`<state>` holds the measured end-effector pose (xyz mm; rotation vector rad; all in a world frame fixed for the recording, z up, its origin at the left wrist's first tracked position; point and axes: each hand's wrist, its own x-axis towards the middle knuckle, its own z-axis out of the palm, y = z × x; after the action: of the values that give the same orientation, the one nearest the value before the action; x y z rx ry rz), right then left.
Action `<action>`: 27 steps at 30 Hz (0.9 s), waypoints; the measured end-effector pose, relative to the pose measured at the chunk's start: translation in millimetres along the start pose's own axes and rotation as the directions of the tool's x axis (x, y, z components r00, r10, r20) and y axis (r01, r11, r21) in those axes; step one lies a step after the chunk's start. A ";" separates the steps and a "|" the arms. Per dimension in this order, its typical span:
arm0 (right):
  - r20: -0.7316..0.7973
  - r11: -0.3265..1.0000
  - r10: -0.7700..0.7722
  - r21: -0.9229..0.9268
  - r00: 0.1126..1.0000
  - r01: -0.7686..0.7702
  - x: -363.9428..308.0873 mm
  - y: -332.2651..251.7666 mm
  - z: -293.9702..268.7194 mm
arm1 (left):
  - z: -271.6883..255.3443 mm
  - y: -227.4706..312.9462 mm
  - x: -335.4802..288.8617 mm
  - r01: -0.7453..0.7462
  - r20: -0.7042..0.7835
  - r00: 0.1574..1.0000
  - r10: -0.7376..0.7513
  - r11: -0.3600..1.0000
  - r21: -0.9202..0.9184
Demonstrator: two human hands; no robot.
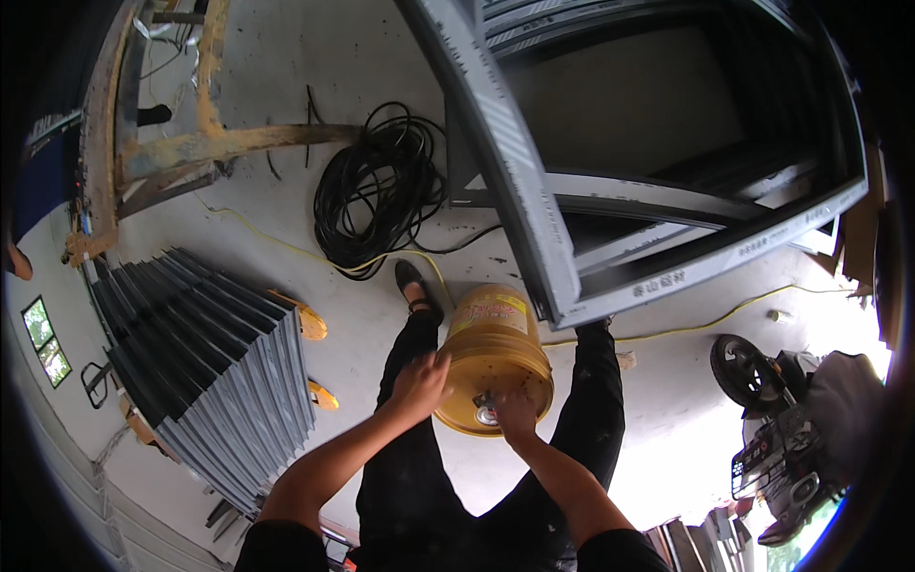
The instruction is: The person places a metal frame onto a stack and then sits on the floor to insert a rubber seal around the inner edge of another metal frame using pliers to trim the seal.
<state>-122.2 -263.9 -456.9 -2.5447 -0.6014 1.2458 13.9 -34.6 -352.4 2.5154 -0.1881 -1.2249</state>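
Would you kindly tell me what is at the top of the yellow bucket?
A small silvery metal piece shows at the top of the yellow bucket, beside the right hand. Whatever lies under that hand is covered, so I cannot tell what is there.

Have bucket [491,319] between legs [593,410], left hand [424,384] at its left rim, right hand [517,412] over its near end. Ahead on floor [667,391]: cable coil [341,195] in the middle, frames [515,167] to its right, stand [219,146] to its left. Off left: panel stack [219,348], window [46,341] beyond it. Off right: scooter [801,429]. See cord [681,336] running from left, past coil and behind bucket, out to right.
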 end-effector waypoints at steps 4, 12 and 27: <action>-0.010 0.999 -0.039 -0.022 0.999 0.039 21.6 -10.4 16.0 | 72.9 -41.6 85.8 -0.020 0.112 0.993 0.026 0.999 -0.051; 0.056 0.981 0.108 0.158 0.993 -0.116 25.7 20.6 -116.0 | 88.8 -47.2 110.2 0.034 0.316 0.948 0.024 0.984 -0.176; -0.239 0.788 0.423 0.573 0.874 -0.224 76.3 87.5 -78.0 | 85.0 58.9 168.9 0.094 0.211 0.977 -0.031 0.952 -0.292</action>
<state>4.1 -308.9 -496.7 -2.3400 0.2635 0.8339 53.7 -154.3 -505.1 2.1496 0.0309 -1.4193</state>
